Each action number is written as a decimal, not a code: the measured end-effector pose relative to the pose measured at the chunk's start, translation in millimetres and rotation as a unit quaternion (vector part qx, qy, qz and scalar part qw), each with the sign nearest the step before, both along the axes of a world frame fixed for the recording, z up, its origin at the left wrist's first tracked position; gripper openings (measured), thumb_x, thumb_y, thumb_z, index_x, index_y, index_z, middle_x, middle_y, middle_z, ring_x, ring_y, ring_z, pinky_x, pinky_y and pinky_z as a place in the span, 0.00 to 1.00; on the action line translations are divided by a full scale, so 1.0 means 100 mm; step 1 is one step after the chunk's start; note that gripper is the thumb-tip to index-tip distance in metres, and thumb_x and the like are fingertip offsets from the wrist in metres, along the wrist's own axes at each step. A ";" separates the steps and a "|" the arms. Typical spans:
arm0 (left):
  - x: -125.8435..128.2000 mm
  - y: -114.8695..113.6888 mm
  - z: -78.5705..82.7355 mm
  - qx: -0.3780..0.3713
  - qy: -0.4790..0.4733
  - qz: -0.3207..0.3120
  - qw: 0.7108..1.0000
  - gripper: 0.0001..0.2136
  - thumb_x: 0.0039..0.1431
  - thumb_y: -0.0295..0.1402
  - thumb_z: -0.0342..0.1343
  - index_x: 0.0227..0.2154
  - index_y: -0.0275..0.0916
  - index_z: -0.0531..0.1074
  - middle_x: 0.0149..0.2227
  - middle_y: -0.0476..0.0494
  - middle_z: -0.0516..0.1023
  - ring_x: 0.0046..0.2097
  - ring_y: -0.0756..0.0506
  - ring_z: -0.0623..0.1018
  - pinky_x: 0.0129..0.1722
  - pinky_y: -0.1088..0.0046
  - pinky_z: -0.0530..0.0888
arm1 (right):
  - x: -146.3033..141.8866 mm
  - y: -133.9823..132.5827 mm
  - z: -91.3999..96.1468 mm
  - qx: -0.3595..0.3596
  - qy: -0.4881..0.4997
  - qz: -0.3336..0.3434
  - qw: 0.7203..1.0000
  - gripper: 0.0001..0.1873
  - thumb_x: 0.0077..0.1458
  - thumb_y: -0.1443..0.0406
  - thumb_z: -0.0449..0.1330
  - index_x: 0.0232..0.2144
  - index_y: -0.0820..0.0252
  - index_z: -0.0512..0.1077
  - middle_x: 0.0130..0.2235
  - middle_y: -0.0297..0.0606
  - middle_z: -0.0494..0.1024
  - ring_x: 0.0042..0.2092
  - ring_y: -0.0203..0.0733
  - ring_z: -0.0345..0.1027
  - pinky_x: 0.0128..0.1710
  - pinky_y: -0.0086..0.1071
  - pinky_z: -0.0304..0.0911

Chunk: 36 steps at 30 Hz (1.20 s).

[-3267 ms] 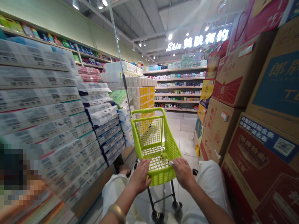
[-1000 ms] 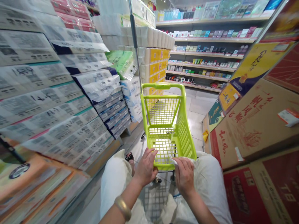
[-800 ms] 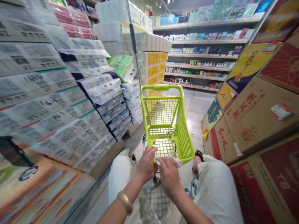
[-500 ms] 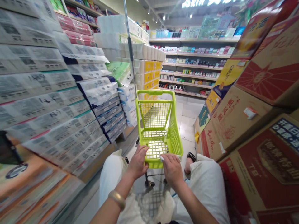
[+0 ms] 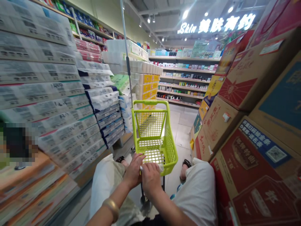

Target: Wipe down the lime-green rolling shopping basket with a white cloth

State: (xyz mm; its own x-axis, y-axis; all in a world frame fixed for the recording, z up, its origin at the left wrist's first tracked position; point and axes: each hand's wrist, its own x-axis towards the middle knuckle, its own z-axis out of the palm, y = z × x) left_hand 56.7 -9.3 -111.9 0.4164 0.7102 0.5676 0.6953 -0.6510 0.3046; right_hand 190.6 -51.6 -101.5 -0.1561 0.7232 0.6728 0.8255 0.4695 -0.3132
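Note:
A small lime-green plastic shopping cart (image 5: 152,138) stands in the aisle just ahead of me, its basket empty, a thin metal pole (image 5: 126,59) rising from its left side. My left hand (image 5: 133,172) grips the near rim of the basket at its left corner, fingers curled over the edge, a gold bangle on that wrist. Close beside it my right hand (image 5: 150,179) presses a white cloth or wipe (image 5: 160,167) against the same rim, fingers closed on it. The two hands nearly touch. My knees in white trousers show on either side.
Stacked packs of tissue and toilet paper (image 5: 58,103) wall the left side. Large cardboard cartons (image 5: 246,119) are piled on the right, close to my leg. The tiled aisle floor (image 5: 182,131) runs ahead to shelves of small products (image 5: 185,84) under a lit sign.
My right hand with the white cloth has slid left along the cart's near rim, from the right corner until it sits beside my left hand. The view has tilted up.

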 end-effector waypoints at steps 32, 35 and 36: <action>-0.03 -0.14 0.08 -0.019 0.006 -0.010 1.000 0.33 0.38 0.22 0.51 0.54 0.36 0.59 0.48 0.37 0.70 0.58 0.36 0.64 0.58 0.49 0.65 | 0.67 -0.18 -0.05 0.015 0.024 -0.050 0.998 0.13 0.63 0.69 0.47 0.43 0.57 0.70 0.40 0.39 0.75 0.45 0.43 0.63 0.52 0.38 0.53; -0.03 -0.14 0.08 -0.013 0.009 -0.014 1.000 0.33 0.39 0.22 0.51 0.54 0.35 0.59 0.48 0.36 0.69 0.58 0.36 0.64 0.59 0.48 0.64 | 0.66 -0.18 -0.04 0.015 0.030 -0.050 0.998 0.14 0.63 0.68 0.46 0.43 0.57 0.70 0.40 0.39 0.75 0.45 0.43 0.63 0.52 0.38 0.53; -0.03 -0.14 0.08 -0.011 0.010 -0.015 1.000 0.33 0.39 0.22 0.51 0.54 0.35 0.59 0.48 0.36 0.69 0.58 0.36 0.64 0.59 0.48 0.64 | 0.66 -0.19 -0.04 0.014 0.032 -0.048 0.998 0.14 0.63 0.68 0.46 0.43 0.57 0.70 0.39 0.39 0.75 0.45 0.43 0.63 0.52 0.38 0.53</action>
State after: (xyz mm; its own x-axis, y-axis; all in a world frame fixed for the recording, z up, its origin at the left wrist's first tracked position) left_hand 53.7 -22.9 -104.4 0.4477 0.7097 0.5439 0.6820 -0.6644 0.3055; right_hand 256.5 -70.2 -105.1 -0.0430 0.7140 0.6989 0.8463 0.3978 -0.3543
